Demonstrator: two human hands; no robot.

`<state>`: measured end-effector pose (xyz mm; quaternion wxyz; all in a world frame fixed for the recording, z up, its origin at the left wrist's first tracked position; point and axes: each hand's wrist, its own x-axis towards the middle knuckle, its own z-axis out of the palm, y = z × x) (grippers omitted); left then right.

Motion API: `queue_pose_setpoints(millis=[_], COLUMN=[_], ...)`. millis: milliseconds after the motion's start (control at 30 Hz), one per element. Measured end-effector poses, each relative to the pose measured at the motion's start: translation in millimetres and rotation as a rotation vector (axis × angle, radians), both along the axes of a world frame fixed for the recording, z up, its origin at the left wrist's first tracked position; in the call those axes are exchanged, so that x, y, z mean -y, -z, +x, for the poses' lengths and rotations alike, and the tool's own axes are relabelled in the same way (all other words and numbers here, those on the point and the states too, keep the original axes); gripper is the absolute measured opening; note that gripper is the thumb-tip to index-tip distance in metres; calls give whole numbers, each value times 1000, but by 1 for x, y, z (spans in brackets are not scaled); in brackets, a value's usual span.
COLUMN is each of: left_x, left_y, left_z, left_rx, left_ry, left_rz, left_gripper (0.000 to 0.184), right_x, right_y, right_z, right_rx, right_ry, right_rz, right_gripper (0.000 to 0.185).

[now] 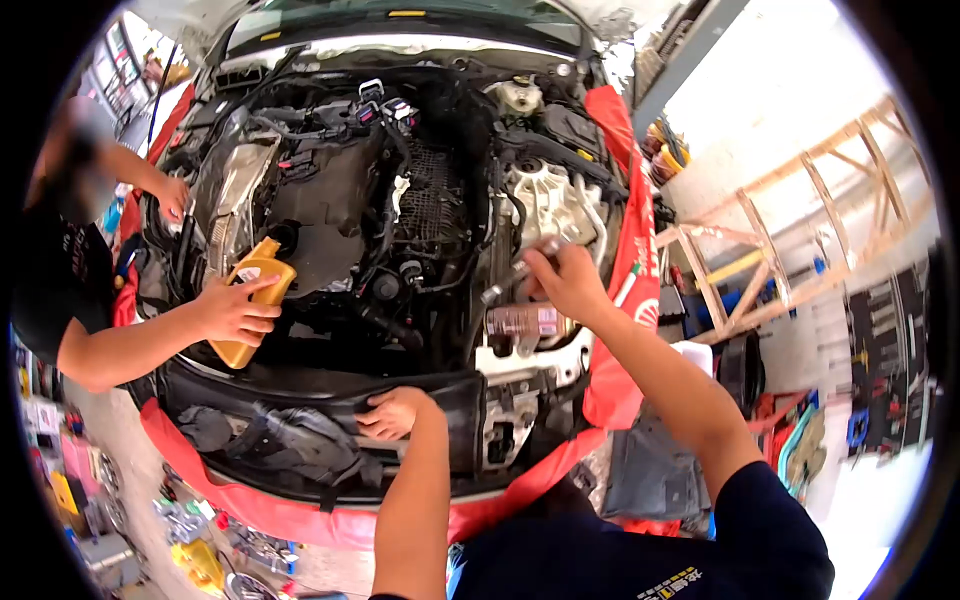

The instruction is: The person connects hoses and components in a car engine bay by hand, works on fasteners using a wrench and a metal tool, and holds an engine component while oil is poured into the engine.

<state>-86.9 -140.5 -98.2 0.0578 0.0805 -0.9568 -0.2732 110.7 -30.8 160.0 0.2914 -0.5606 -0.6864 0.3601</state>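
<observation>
My left hand (392, 413) rests on the black front panel (440, 400) of the open engine bay, its fingers curled over the panel's upper part. On the right side of the bay my right hand (562, 275) is closed round a metal tool (505, 284) that slants down to the left; its fingers are partly blurred. Just below that hand lies a can with a pinkish label (525, 321). Dark crumpled cloth (290, 440) lies to the left of my left hand, along the bay's front edge.
At the left a co-worker (75, 260) holds a yellow oil bottle (250, 300) over the engine, the other hand at the bay's side. Red covers (618, 360) drape the car's edges. A wooden frame (760, 250) and a grey post (685, 65) stand at the right.
</observation>
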Motion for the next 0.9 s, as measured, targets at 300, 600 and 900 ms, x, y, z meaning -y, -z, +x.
queue_pose_setpoints(millis=[300,600,900], left_x=[9,13,13], left_y=[17,20,18], left_z=[2,1,1], left_rx=[-271,-157,-190], left_ry=[17,15,39], left_rz=[-223,-147,-139], left_gripper=[44,51,57], right_x=[-202,-246,-254], right_y=[137,160,147], right_z=[-81,-109,-159], right_rx=[-87,102,323], right_ry=[-538,-970,-1232], right_rz=[-206,-42,121], right_gripper=[30,27,31])
